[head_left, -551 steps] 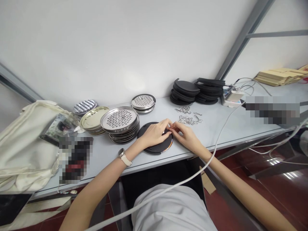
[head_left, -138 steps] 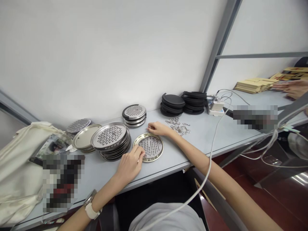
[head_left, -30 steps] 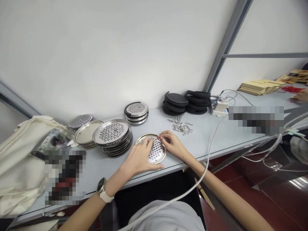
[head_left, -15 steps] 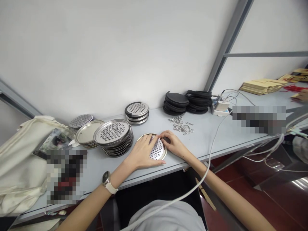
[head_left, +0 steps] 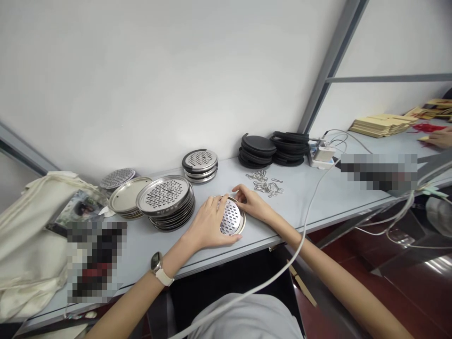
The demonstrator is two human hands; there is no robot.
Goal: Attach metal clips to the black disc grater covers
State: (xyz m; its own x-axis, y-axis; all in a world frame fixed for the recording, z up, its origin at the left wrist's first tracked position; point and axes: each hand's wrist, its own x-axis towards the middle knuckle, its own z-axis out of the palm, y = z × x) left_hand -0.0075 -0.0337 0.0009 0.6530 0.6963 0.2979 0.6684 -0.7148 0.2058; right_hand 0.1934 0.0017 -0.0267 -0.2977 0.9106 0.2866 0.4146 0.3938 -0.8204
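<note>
A round perforated steel disc [head_left: 231, 217] lies in a gold-rimmed tray on the grey table [head_left: 318, 197]. My left hand [head_left: 208, 226] rests on the disc's left half, fingers spread flat over it and thumb along the near rim. My right hand [head_left: 251, 202] touches the disc's far right edge with bent fingertips pinched at the rim. What, if anything, those fingertips hold is too small to see. A pile of small metal hooks [head_left: 266, 183] lies just beyond my right hand.
Left of the disc stand a stack of perforated plates [head_left: 165, 200], gold trays [head_left: 129, 201] and a cream bag [head_left: 28, 235]. Further back are framed discs [head_left: 200, 164], black rubber covers [head_left: 273, 148] and a power strip [head_left: 323, 154]. Another person's hand [head_left: 439, 137] shows far right.
Since a second ago my left hand has shifted slightly left and down on the disc, uncovering more of it. My right hand has slid a little up along the far rim.
</note>
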